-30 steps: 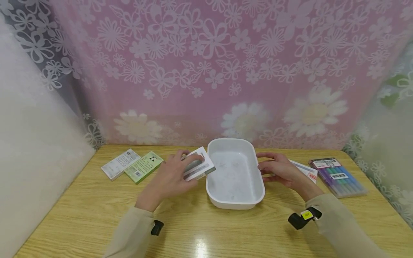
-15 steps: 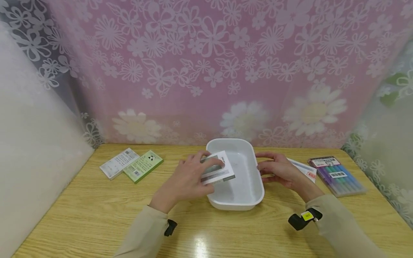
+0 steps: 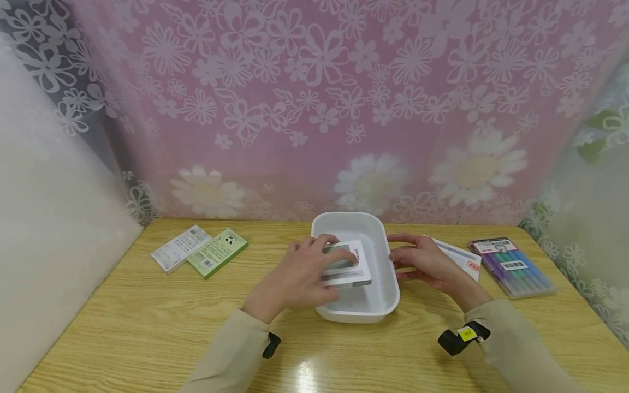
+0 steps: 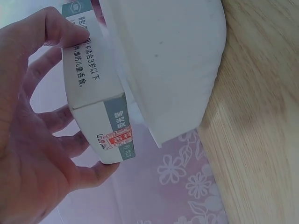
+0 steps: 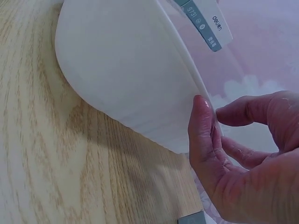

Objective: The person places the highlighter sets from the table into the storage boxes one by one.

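In the head view my left hand (image 3: pixel 304 275) grips a white and grey highlighter box (image 3: pixel 351 262), fingers and thumb round its edges. The box is tilted over the left part of a white plastic basin (image 3: pixel 361 314). The left wrist view shows the printed side of the highlighter box (image 4: pixel 96 70) beside the basin's outer wall (image 4: pixel 173 60). My right hand (image 3: pixel 427 262) is at the basin's right rim. Up close in the right wrist view, the right hand's (image 5: pixel 252 163) thumb and fingers pinch that rim. Its grip is partly hidden in the head view.
Left on the wooden table (image 3: pixel 147 327) lie a white printed box (image 3: pixel 182 248) and a green panda box (image 3: pixel 218 252), touching. Behind my right hand lies a white flat box (image 3: pixel 459 256), partly covered. A clear case of coloured pens (image 3: pixel 513 267) is at far right.
My left hand has carried the highlighter box rightward from beside the basin to over it. The right hand stays at the rim, and the basin has shifted slightly left.
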Tool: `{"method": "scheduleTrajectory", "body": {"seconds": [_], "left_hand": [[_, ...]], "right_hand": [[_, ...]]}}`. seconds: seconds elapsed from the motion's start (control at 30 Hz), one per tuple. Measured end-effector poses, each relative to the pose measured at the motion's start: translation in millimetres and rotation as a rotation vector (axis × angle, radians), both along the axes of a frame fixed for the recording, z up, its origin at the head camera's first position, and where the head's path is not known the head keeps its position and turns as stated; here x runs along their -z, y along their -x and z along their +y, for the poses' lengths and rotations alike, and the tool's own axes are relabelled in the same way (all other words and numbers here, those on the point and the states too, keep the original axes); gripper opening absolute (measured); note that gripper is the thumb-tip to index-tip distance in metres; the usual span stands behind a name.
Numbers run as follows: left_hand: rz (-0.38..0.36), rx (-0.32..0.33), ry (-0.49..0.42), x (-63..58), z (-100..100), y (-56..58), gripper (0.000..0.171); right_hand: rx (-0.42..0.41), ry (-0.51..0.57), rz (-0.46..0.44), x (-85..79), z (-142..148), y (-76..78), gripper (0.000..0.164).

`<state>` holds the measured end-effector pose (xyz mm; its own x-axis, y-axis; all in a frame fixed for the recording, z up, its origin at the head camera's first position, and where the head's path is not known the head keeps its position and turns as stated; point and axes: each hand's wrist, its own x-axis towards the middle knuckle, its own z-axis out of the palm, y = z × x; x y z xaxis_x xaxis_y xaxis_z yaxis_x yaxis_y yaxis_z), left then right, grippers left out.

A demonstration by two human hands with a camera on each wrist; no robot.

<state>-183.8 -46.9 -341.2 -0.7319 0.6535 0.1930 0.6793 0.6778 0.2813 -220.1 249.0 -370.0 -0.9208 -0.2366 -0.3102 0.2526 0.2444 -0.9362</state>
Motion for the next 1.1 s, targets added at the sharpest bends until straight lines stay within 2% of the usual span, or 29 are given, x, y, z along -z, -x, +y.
{"method": "scheduleTrajectory", "body": {"seconds": [0.2, 0.57, 0.87, 1.1], "left_hand": [[0.018, 0.024, 0.069, 0.9, 10.0, 1.0, 0.053], [-0.014, 0.039, 0.169, -0.9, 21.9, 2.6, 0.049], [-0.017, 0.059, 0.178, 2.5, 33.6, 4.1, 0.051], [-0.061, 0.063, 0.172, 9.8, 39.2, 6.4, 0.050]], "right_hand": [[-0.002, -0.005, 0.002, -0.1, -0.1, 0.1, 0.063], [0.000, -0.011, -0.002, -0.2, -0.8, 0.1, 0.064], [-0.013, 0.013, -0.012, 0.3, 0.8, 0.0, 0.066], [-0.012, 0.001, -0.010, -0.7, 0.5, -0.5, 0.066]]}}
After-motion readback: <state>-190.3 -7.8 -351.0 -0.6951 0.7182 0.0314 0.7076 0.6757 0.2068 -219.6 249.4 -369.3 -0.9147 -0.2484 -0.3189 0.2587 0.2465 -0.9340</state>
